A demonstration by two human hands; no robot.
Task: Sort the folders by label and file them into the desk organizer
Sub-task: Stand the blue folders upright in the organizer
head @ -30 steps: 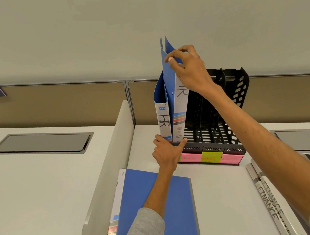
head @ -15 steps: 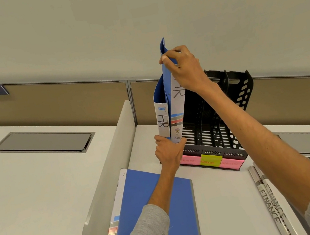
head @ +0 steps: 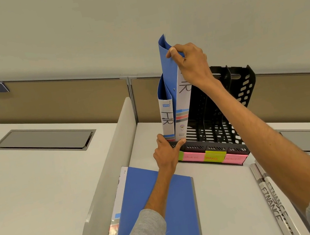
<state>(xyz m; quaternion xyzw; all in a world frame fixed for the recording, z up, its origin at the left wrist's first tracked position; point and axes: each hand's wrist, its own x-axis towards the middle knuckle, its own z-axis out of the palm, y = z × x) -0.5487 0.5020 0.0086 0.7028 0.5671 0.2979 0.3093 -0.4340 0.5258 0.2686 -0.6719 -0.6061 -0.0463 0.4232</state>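
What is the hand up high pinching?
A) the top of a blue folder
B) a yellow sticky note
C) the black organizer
A: the right hand pinches the top edge of the tall blue folder, which stands in the leftmost slot of the organizer.

Organizer left slot is taken by two upright HR folders. Right grip pinches the taller one's top, and that arm slants across the other slots' fronts; they're open from above. Left grip holds the front-left corner. Bare table lane runs between blue folder and FINANCE folders. Divider walls off the left.
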